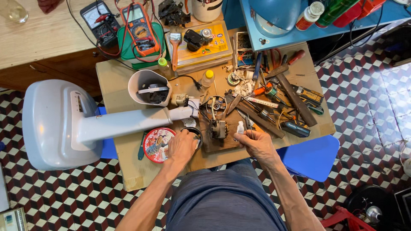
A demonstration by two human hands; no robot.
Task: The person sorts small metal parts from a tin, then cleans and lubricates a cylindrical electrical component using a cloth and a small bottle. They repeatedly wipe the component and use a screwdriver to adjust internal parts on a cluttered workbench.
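Head view: my left hand (182, 147) grasps a black ring (193, 133) just left of the motor (218, 128); my right hand (257, 143) pinches a small white bottle (240, 127) just right of it. I judge a spill onto the motor windings likely if that bottle tips.

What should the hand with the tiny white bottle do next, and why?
Probably tip the small white bottle in the right hand toward the fan motor beside it. The left hand rests on a black ring, clear of the motor.

checkered cube-pattern tile floor (364, 98), low wooden table (113, 77) at centre, wooden desk (43, 38) at ten o'clock, blue shelf (282, 40) at one o'clock, blue stool (310, 156)
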